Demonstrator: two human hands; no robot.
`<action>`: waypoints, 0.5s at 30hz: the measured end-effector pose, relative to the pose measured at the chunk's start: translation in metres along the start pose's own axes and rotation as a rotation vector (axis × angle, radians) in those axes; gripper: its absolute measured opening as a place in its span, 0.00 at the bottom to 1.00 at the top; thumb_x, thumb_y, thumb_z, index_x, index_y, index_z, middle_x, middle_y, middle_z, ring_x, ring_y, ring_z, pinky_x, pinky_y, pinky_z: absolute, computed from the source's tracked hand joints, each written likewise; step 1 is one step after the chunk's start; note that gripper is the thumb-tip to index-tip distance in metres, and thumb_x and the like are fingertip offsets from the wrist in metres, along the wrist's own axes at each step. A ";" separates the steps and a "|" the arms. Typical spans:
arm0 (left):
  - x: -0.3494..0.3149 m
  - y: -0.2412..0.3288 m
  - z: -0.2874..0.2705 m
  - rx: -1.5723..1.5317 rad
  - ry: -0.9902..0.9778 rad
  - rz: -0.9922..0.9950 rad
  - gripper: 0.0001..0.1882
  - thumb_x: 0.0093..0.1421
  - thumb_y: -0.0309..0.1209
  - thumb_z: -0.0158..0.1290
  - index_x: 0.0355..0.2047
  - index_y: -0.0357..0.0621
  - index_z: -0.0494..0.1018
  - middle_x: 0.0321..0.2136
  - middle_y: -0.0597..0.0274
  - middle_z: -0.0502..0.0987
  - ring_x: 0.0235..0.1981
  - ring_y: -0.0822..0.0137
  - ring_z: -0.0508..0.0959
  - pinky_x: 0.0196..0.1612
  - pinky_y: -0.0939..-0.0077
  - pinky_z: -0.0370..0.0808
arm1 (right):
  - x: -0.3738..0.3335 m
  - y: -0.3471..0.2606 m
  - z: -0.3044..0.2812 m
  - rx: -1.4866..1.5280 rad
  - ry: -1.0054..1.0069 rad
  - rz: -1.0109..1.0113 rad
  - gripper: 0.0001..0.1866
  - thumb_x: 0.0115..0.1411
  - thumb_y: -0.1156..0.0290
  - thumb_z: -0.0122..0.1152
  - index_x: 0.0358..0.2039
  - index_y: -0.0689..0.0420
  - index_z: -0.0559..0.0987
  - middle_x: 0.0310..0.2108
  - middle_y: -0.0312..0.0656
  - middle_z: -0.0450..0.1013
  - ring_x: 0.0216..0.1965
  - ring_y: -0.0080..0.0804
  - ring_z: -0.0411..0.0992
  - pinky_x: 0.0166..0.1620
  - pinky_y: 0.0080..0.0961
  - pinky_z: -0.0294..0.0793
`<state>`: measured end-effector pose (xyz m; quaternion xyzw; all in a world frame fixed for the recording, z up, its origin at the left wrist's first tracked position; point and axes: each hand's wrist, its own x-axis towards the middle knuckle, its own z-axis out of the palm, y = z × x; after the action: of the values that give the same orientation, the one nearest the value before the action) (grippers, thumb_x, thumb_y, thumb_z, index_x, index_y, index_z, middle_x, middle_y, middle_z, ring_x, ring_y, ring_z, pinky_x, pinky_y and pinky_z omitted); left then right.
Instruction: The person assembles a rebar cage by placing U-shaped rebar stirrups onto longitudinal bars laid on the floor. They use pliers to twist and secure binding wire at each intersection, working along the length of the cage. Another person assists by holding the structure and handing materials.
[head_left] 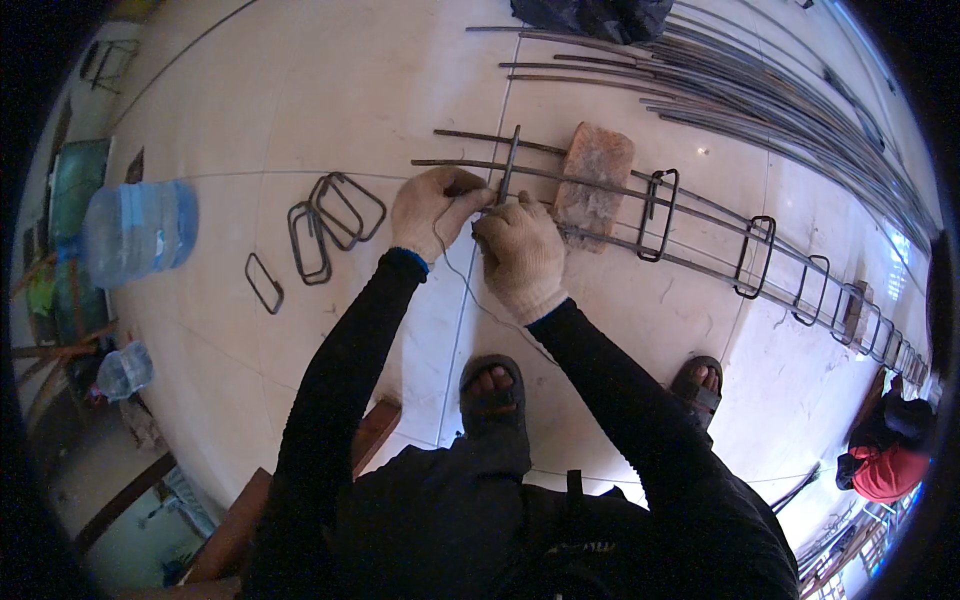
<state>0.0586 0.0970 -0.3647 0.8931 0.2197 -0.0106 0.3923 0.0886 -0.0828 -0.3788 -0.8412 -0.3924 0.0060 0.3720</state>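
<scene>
A rebar cage runs from in front of me to the far right, its long steel bars (700, 208) passing through several rectangular stirrups (757, 258). Near the left bar ends, one stirrup (510, 160) stands across the bars between my gloved hands. My left hand (432, 212) pinches a thin wire (466, 282), which trails down toward my right forearm. My right hand (522, 258) is closed at the foot of that stirrup; its fingertips hide what they grip. Just right of my hands, a reddish brick (597, 165) lies under the bars.
Several loose stirrups (310, 243) lie on the tiled floor left of my hands. A bundle of long bars (760, 100) stretches across the far right. Large clear water bottles (140, 232) stand at left. My sandalled feet are close below. At lower right, a person in red (888, 470) is beside the cage.
</scene>
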 end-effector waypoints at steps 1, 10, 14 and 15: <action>0.001 -0.004 0.001 -0.015 0.025 -0.005 0.19 0.59 0.48 0.66 0.37 0.45 0.87 0.34 0.53 0.88 0.38 0.54 0.87 0.42 0.64 0.81 | 0.000 -0.001 0.001 0.013 -0.026 0.024 0.08 0.55 0.75 0.68 0.35 0.49 0.86 0.38 0.41 0.79 0.46 0.51 0.77 0.52 0.47 0.77; 0.026 -0.055 -0.015 -0.594 0.158 -0.314 0.20 0.64 0.43 0.66 0.43 0.36 0.84 0.33 0.57 0.86 0.33 0.65 0.84 0.38 0.73 0.80 | 0.003 0.001 0.001 -0.052 -0.143 0.125 0.07 0.56 0.72 0.69 0.35 0.48 0.86 0.36 0.42 0.76 0.45 0.48 0.76 0.45 0.45 0.78; 0.015 -0.071 -0.026 -0.435 0.219 -0.231 0.20 0.66 0.41 0.65 0.46 0.35 0.83 0.33 0.62 0.84 0.30 0.68 0.81 0.33 0.76 0.77 | 0.006 0.001 0.000 -0.059 -0.145 0.080 0.06 0.56 0.71 0.69 0.35 0.48 0.86 0.36 0.41 0.76 0.44 0.48 0.75 0.44 0.45 0.78; 0.014 -0.076 -0.027 -0.309 0.239 -0.120 0.19 0.66 0.41 0.65 0.46 0.36 0.83 0.33 0.61 0.85 0.29 0.66 0.82 0.32 0.75 0.77 | 0.006 0.000 0.000 -0.053 -0.140 0.081 0.06 0.56 0.71 0.69 0.35 0.48 0.86 0.36 0.41 0.76 0.43 0.48 0.75 0.44 0.45 0.78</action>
<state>0.0368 0.1672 -0.4015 0.8027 0.3164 0.1059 0.4944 0.0930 -0.0788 -0.3771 -0.8635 -0.3832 0.0692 0.3206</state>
